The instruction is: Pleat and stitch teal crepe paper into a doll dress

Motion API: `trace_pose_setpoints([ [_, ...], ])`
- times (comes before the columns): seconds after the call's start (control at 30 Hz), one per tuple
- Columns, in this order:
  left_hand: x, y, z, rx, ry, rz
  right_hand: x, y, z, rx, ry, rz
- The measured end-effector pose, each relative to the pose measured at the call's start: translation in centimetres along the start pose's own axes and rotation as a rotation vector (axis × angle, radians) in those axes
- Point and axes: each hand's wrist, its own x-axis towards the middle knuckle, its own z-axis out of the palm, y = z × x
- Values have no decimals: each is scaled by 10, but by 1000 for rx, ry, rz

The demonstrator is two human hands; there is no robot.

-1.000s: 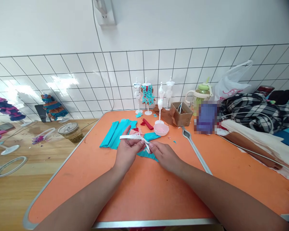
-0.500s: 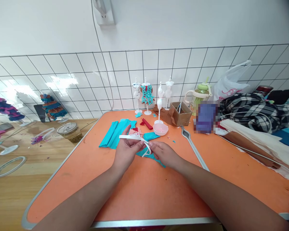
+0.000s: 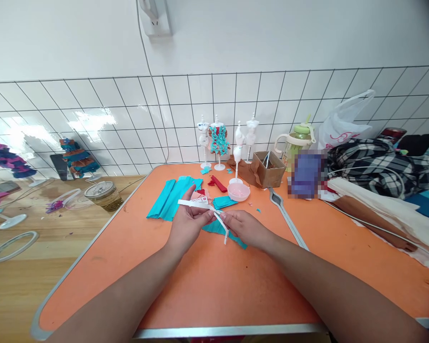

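Note:
Between my two hands is a narrow white strip, maybe tape; its material is not clear. My left hand pinches it between thumb and fingers, with one end lying across the forefinger. Close beside it, my right hand grips the strip near its middle, and a loose end hangs down between the hands. Below and behind them lies a piece of turquoise crepe paper. A larger folded turquoise sheet rests to the left, and a smaller folded turquoise piece sits just beyond my fingers.
Behind the hands stand a pink bowl, a red paper roll, several small white mannequins, one covered in turquoise bits, and a cardboard box. Rightward are a grey strap-like tool, a purple packet, a jug and plaid cloth.
The strip's loose end, curled by my right fingers before, now hangs straighter and lower. Both hands stay nearly in place.

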Motion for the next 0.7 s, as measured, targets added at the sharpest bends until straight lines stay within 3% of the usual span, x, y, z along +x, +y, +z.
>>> trace_pose_setpoints([
  [0.1, 1, 2, -2, 10, -2, 16, -2, -4, -10, -50, 22, 50],
  [0.2, 1, 5, -5, 0, 17, 47, -4, -8, -19, 47, 47, 72],
  [0.33, 0, 7, -7, -36, -40, 25, -6, -11, -20, 203, 104, -41],
  [0.5, -3, 8, -5, -98, -137, -3, -2, -6, -14, -61, 69, -87],
  [0.7, -7, 13, -5, -238, -208, -103, 2, -2, -18, -476, 279, -121],
])
